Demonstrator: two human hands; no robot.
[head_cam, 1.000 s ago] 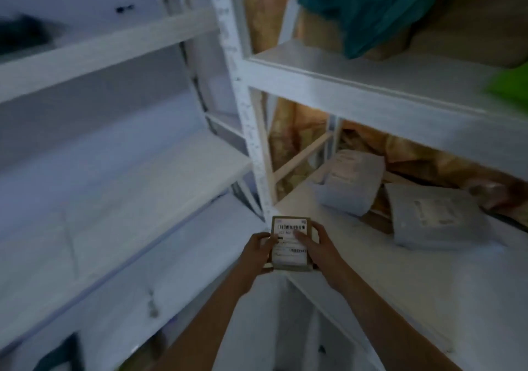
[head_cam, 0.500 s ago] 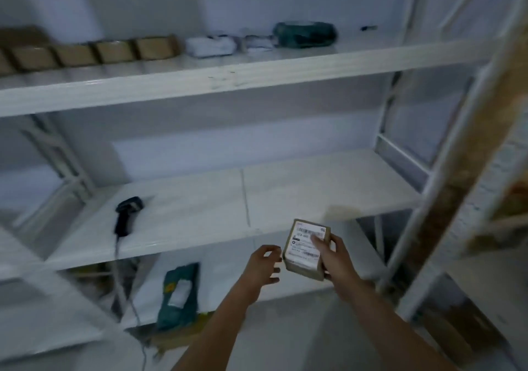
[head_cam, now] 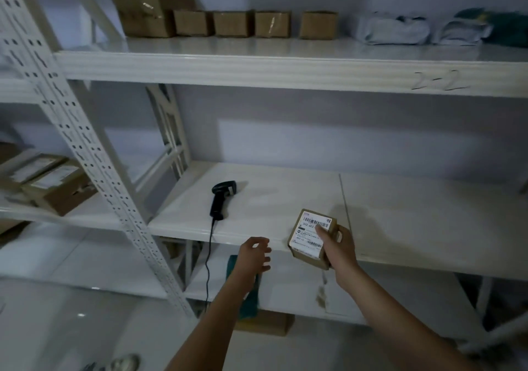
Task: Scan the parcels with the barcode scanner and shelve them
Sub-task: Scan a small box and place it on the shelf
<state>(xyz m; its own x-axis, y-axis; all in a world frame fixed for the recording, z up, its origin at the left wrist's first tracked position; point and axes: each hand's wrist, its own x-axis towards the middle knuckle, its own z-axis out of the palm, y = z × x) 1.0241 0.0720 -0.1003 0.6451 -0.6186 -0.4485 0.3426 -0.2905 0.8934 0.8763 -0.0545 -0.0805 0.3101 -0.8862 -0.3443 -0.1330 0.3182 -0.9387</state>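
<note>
Parcel (head_cam: pixel 311 237): a small brown cardboard box with a white barcode label facing up toward the camera, held in the right hand (head_cam: pixel 338 249) above the front edge of the middle shelf (head_cam: pixel 400 213). The thumb lies across the right part of the label, and the remaining fingers (head_cam: pixel 339 232) wrap around the far right side of the box, so the parcel sits between thumb and fingers with its left half exposed. The left hand (head_cam: pixel 254 253) holds nothing; its fingers are loosely curled, and it hangs in front of the shelf edge, apart from the parcel and to its left. The barcode scanner (head_cam: pixel 221 197) lies on its side on the left portion of the middle shelf, well apart from both hands, with its black cable (head_cam: pixel 208 259) running down over the shelf edge. The upper shelf (head_cam: pixel 285 67) carries a row of brown boxes (head_cam: pixel 233 23) on the left and grey mailer bags (head_cam: pixel 395 29) on the right; a dark green item at the far right is probably another bag, though the light is too dim to confirm. The beam of that shelf bears the handwritten mark "2-2". A perforated white upright (head_cam: pixel 85 156) separates this bay from an adjacent rack holding labelled boxes (head_cam: pixel 55 186).
</note>
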